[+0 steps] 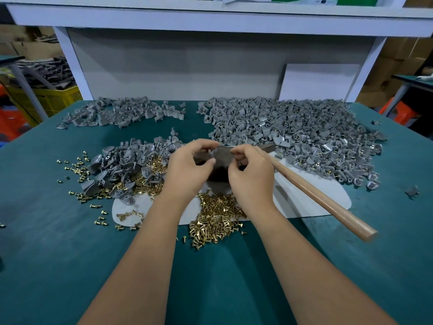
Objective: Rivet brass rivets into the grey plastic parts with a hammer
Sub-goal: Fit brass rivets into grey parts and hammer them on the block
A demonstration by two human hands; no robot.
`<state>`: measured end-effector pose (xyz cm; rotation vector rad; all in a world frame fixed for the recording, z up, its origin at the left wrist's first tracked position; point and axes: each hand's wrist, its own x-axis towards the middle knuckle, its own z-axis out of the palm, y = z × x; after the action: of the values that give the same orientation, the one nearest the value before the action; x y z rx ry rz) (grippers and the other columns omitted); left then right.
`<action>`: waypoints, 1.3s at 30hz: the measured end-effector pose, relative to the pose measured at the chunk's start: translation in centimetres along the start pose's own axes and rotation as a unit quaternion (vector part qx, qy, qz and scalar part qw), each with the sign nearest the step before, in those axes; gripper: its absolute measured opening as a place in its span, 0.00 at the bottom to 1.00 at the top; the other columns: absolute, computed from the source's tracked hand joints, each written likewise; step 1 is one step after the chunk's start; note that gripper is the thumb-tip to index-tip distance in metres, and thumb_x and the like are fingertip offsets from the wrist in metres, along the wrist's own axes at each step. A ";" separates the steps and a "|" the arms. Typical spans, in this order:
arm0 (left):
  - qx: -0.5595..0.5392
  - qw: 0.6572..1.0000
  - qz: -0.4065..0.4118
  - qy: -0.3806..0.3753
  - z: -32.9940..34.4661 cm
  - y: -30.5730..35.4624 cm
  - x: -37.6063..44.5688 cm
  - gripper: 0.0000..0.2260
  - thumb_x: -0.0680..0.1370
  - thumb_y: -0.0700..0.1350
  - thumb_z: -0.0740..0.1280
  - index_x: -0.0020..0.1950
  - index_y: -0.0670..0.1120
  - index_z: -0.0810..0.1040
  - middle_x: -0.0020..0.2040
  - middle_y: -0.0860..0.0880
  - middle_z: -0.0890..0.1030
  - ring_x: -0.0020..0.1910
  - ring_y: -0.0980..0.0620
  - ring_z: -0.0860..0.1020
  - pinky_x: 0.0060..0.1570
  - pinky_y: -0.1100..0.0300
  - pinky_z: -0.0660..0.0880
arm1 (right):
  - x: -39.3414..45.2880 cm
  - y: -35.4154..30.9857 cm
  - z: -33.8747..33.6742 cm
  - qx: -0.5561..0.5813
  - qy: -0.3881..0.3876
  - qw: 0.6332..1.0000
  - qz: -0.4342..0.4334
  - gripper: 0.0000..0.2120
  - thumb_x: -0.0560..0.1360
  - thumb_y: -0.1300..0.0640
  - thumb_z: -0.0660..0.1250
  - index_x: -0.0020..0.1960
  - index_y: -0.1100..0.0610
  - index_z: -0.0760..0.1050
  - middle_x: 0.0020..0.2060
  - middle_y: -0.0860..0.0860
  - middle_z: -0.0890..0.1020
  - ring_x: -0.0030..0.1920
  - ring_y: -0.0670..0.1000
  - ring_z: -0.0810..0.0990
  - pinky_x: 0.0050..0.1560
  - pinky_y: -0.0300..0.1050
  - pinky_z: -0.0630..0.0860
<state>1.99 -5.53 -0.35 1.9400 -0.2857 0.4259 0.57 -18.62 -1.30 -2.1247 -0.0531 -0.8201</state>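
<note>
Two bare hands meet above the middle of the green desk (70, 266), over a dark block (219, 174) that sits on a white sheet (311, 195). On the left hand (187, 171) the fingers (203, 144) are curled, pinching a small grey plastic part (212, 154) between thumb and fingertips. Curled the same way, the right hand (251, 175) brings its fingertips close to that part; whether they pinch a rivet I cannot tell, since the spot is blurred. A hammer (321, 200) lies slanted just beside the right hand, its wooden handle running toward the near right and its head tucked behind the knuckles. Loose brass rivets (216, 221) are heaped on the desk between the wrists, with more scattered to the left among a pile of grey parts (121, 165). A far larger heap of grey parts (304, 134), some showing brass pins, fills the right rear of the desk, and a smaller pile (121, 112) lies at the left rear.
</note>
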 end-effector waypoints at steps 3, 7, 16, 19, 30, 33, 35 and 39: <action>-0.021 1.000 -0.018 -0.009 0.4 -0.2 0.0 0.21 0.75 0.32 0.67 0.49 0.61 0.80 0.51 0.62 0.82 0.54 0.64 0.79 0.58 0.66 0.75 | 0.0 0.1 0.0 -0.002 -0.003 1.000 -0.003 0.10 0.71 0.65 0.66 0.48 0.54 0.78 0.42 0.44 0.76 0.48 0.50 0.75 0.51 0.52 0.75; -0.032 0.999 -0.030 -0.004 0.6 -0.9 0.1 0.15 0.76 0.34 0.68 0.53 0.55 0.82 0.52 0.60 0.83 0.55 0.62 0.79 0.62 0.57 0.76 | 0.1 0.1 0.1 0.001 -0.001 1.000 -0.006 0.11 0.70 0.66 0.66 0.48 0.54 0.79 0.42 0.44 0.77 0.48 0.49 0.75 0.50 0.51 0.75; -0.057 0.997 -0.048 -0.017 0.7 -1.3 0.4 0.14 0.77 0.37 0.69 0.55 0.56 0.81 0.51 0.61 0.82 0.52 0.69 0.78 0.55 0.67 0.75 | 0.2 0.3 0.2 -0.003 -0.001 1.000 -0.018 0.12 0.69 0.65 0.66 0.49 0.51 0.79 0.36 0.37 0.73 0.45 0.47 0.74 0.47 0.50 0.75; -0.015 0.999 -0.037 0.002 0.6 -1.3 0.4 0.13 0.74 0.42 0.73 0.57 0.54 0.81 0.48 0.61 0.81 0.50 0.71 0.76 0.50 0.69 0.72 | 0.2 0.3 0.2 0.000 0.001 1.000 -0.020 0.13 0.69 0.65 0.67 0.49 0.50 0.79 0.36 0.36 0.72 0.44 0.47 0.74 0.47 0.50 0.76; -0.049 0.998 -0.039 -0.017 0.3 -0.6 0.2 0.18 0.75 0.33 0.68 0.54 0.56 0.79 0.45 0.58 0.83 0.48 0.68 0.79 0.49 0.76 0.72 | 0.3 0.2 0.1 0.019 -0.004 0.999 -0.038 0.19 0.72 0.66 0.66 0.57 0.46 0.78 0.39 0.39 0.76 0.45 0.48 0.74 0.48 0.53 0.75; -0.049 0.998 -0.041 -0.010 0.8 -0.3 0.2 0.19 0.74 0.35 0.72 0.50 0.61 0.78 0.42 0.57 0.83 0.45 0.64 0.80 0.49 0.72 0.73 | 0.2 0.0 0.1 0.027 -0.014 0.999 -0.043 0.25 0.71 0.65 0.67 0.62 0.42 0.73 0.38 0.39 0.76 0.45 0.47 0.74 0.50 0.54 0.75; -0.062 0.997 -0.043 -0.012 1.0 -0.3 0.1 0.19 0.73 0.35 0.73 0.50 0.60 0.77 0.43 0.54 0.84 0.47 0.58 0.81 0.54 0.63 0.75 | 0.1 0.1 0.1 0.030 -0.025 0.998 -0.041 0.28 0.71 0.64 0.68 0.64 0.40 0.70 0.38 0.39 0.76 0.46 0.46 0.74 0.50 0.54 0.75; -0.075 0.996 -0.050 -0.009 1.1 -0.2 0.0 0.20 0.74 0.35 0.72 0.49 0.62 0.77 0.41 0.56 0.84 0.48 0.60 0.82 0.55 0.62 0.75 | 0.3 0.3 0.1 0.017 -0.046 0.998 -0.035 0.30 0.71 0.63 0.67 0.68 0.40 0.67 0.39 0.40 0.77 0.48 0.46 0.74 0.50 0.53 0.76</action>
<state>2.24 -6.45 -0.93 1.8031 -0.2236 0.3119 0.95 -18.81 -1.42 -2.1368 -0.1900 -0.7564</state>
